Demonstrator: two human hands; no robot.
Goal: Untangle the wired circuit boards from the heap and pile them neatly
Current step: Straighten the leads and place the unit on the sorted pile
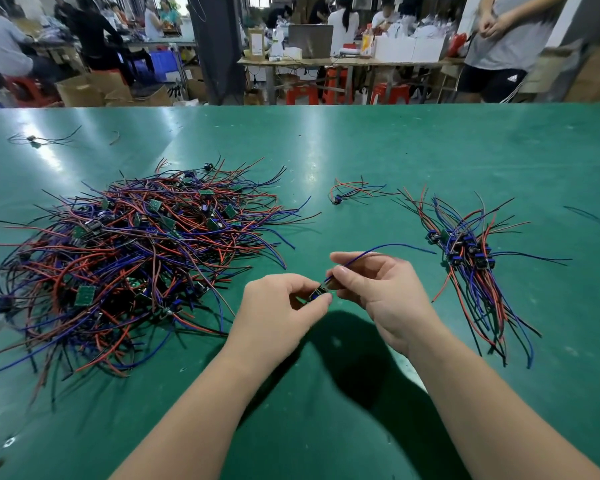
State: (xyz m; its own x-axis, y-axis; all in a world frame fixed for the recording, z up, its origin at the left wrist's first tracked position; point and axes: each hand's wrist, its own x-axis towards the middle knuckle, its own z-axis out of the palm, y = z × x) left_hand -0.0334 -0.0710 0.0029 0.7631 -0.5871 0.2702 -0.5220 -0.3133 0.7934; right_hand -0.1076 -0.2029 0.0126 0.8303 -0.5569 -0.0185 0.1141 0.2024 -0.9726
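A big tangled heap (129,251) of small green circuit boards with red, blue and black wires covers the left of the green table (361,150). On the right lies a tidier pile (471,258) of boards with their wires running roughly the same way. Between them, above the table, my left hand (278,313) pinches one small circuit board (317,293) by its near end. My right hand (378,289) pinches the same board's wires at its far end. Its blue wire (388,247) arcs off to the right.
A single board with red and black wires (347,192) lies apart behind my hands. Another stray board (35,142) sits far back left. Beyond the table's far edge are people, red stools (302,93), cardboard boxes and a workbench (343,60).
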